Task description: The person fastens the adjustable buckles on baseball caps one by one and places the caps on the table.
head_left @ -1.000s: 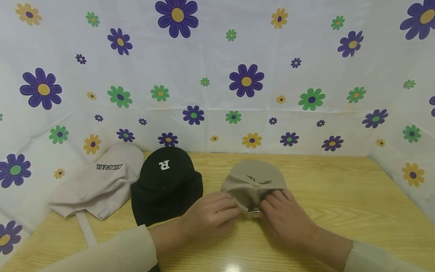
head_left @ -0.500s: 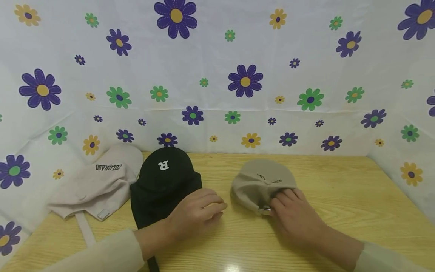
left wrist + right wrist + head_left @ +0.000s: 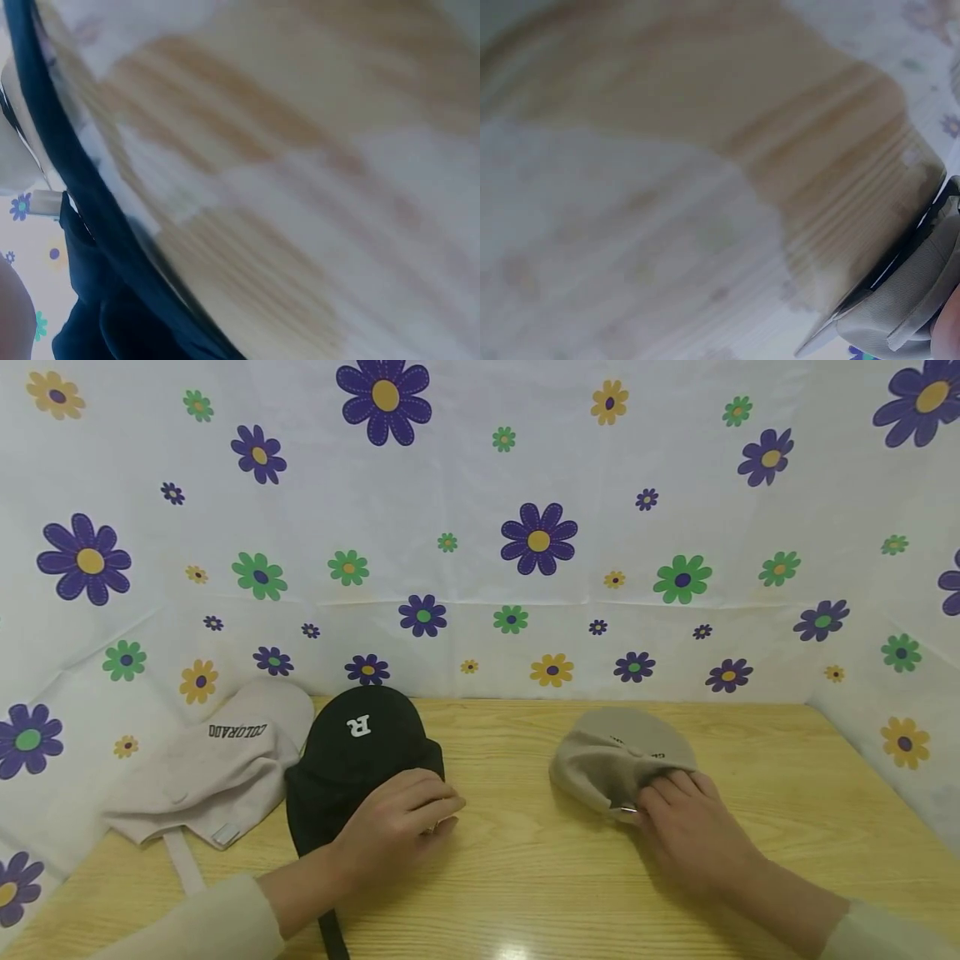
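Observation:
My right hand (image 3: 693,835) grips the near rim of a beige baseball cap (image 3: 622,743) on the right half of the table. Its fingertips are hidden inside the cap, and a small metal buckle shows beside them. In the right wrist view the beige cap (image 3: 907,300) fills the lower right corner. My left hand (image 3: 397,827) has loosely bent fingers with nothing visible in them. It is in front of a black cap (image 3: 367,739) marked with a white R and covers its near right part; contact cannot be made out. Folds of the black cap (image 3: 112,300) show in the left wrist view.
A pale pinkish cap (image 3: 187,777) lettered COLORADO lies far left, touching or nearly touching the black cap, its strap (image 3: 183,860) trailing forward. Behind the wooden table (image 3: 510,877) hangs a white cloth (image 3: 450,468) printed with flowers.
My left hand has let go of the beige cap and moved left, in front of the black cap. My right hand has moved the beige cap to the right.

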`<state>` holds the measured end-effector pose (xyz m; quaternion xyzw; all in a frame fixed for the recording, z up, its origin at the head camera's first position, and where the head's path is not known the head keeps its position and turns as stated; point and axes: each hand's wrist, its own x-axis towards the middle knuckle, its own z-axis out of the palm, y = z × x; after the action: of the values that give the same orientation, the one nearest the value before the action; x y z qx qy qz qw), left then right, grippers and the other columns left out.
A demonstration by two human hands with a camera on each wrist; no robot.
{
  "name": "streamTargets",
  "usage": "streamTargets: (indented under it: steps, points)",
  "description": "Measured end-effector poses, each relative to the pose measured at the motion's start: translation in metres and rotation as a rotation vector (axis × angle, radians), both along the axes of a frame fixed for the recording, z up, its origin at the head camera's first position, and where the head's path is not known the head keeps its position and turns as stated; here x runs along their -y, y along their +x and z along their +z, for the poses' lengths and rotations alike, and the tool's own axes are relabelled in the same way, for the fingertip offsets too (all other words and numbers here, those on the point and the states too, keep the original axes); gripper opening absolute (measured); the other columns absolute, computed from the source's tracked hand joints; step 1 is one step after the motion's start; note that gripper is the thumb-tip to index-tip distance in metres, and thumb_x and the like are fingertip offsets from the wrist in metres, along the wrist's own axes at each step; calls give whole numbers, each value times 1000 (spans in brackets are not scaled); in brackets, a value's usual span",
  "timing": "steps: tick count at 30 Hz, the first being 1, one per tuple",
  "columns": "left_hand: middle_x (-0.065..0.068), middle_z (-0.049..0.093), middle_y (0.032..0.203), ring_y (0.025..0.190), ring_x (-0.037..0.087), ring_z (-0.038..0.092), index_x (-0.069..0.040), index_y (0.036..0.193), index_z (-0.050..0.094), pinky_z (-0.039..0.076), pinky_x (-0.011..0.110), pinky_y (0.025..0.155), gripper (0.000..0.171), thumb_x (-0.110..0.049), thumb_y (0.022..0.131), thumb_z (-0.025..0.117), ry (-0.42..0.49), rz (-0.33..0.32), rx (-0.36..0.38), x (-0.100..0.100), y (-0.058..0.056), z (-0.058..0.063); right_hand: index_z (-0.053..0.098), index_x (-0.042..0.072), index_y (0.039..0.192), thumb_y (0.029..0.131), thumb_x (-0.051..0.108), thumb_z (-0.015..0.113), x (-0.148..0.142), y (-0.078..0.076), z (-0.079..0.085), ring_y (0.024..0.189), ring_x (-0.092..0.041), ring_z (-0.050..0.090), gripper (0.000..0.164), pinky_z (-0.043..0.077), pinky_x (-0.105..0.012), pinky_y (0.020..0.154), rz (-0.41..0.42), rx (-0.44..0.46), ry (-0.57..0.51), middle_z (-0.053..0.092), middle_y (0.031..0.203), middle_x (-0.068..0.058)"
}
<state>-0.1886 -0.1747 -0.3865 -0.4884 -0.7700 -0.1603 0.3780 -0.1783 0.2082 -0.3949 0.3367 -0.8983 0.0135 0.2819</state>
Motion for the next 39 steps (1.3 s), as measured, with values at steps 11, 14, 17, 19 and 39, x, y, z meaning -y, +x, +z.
streamTargets:
  steps: [11, 14, 17, 19, 39]
  points:
    - [2, 70, 96, 87, 18, 63, -8, 97, 76, 53, 31, 80, 23, -19, 97, 56, 57, 35, -16, 27, 0, -2, 58, 11, 89, 106, 34, 30, -36, -7, -5, 85, -25, 50, 40, 34, -42, 78, -33, -52, -53, 58, 86, -2]
    - [3, 70, 95, 87, 19, 64, -7, 97, 77, 53, 31, 79, 26, -21, 98, 55, 63, 63, -25, 35, 2, -1, 58, 12, 88, 104, 33, 34, -45, -8, -6, 86, -25, 50, 36, 33, -42, 78, -62, -48, -58, 58, 86, -1]
    - [4, 70, 94, 87, 20, 64, -6, 96, 77, 53, 32, 79, 27, -22, 98, 56, 74, 84, -42, 43, 3, -2, 58, 12, 87, 102, 29, 41, -54, -8, -6, 85, -25, 50, 28, 33, -43, 78, -84, -50, -75, 59, 85, -1]
    - [4, 71, 94, 86, 20, 64, -6, 95, 77, 52, 32, 79, 27, -23, 98, 56, 83, 97, -54, 48, 3, -2, 58, 12, 86, 99, 25, 46, -60, -8, -6, 85, -26, 50, 22, 33, -43, 78, -105, -48, -81, 59, 84, -2]
    - [8, 70, 95, 86, 25, 64, -4, 97, 76, 49, 34, 80, 36, -29, 100, 51, 56, 190, -85, 98, 6, -3, 56, 9, 83, 85, 10, 67, -114, -6, -2, 85, -35, 54, 11, 35, -51, 73, -335, 48, -68, 61, 80, -6]
